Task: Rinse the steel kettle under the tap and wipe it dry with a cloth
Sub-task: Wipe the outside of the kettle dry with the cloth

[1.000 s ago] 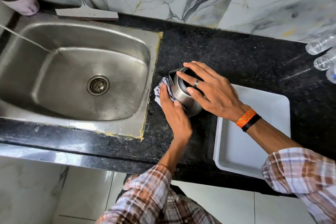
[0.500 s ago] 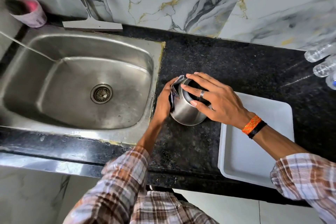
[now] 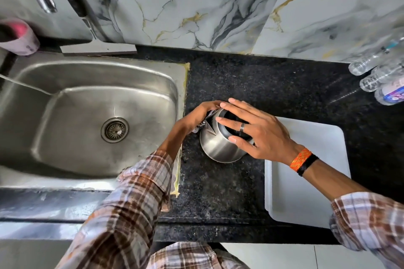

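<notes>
The dark counter (image 3: pixel 218 192) carried the steel kettle (image 3: pixel 218 148) upright between the sink (image 3: pixel 87 116) and the white tray (image 3: pixel 306 181), away from the tap. The right hand (image 3: pixel 258 133) lay spread flat over its top, steadying it. The left hand (image 3: pixel 196 116), its grip closed around the bunched cloth (image 3: pixel 202 125), had travelled from the near side round to the spout side within the last second, so I judged rinsing finished and drying well underway.

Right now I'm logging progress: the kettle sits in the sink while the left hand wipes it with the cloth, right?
Not quite. In the head view the kettle sits on the black counter, beside the sink; the left hand does wipe it with the cloth.
</notes>
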Action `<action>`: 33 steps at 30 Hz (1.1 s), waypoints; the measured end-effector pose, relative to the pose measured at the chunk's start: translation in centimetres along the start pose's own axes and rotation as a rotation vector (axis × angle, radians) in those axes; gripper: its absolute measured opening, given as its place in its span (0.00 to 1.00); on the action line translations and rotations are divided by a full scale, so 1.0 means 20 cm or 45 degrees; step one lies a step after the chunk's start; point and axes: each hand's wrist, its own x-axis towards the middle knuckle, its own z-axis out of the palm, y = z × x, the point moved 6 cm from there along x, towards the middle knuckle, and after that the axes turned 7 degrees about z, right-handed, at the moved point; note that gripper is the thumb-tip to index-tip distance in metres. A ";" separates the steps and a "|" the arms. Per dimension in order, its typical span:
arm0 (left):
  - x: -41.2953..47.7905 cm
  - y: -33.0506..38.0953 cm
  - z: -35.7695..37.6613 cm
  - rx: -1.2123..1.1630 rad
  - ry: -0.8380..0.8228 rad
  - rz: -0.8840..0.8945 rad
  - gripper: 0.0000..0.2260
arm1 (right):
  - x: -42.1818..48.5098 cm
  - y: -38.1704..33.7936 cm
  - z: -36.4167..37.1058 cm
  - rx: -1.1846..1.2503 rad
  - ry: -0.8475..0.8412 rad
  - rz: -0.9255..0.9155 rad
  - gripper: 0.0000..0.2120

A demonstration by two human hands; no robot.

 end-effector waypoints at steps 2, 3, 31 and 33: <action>0.05 0.08 0.00 0.033 -0.133 0.027 0.19 | 0.00 0.00 0.00 -0.014 -0.002 0.006 0.23; 0.09 0.10 0.01 0.067 -0.221 0.034 0.21 | 0.00 0.00 0.00 -0.026 -0.006 0.010 0.23; -0.44 -0.11 0.69 -0.199 1.273 0.389 0.29 | -0.01 0.01 0.00 -0.106 -0.029 0.021 0.23; -0.42 -0.11 0.72 -0.078 1.294 0.423 0.31 | -0.02 0.02 0.01 -0.105 -0.034 0.027 0.23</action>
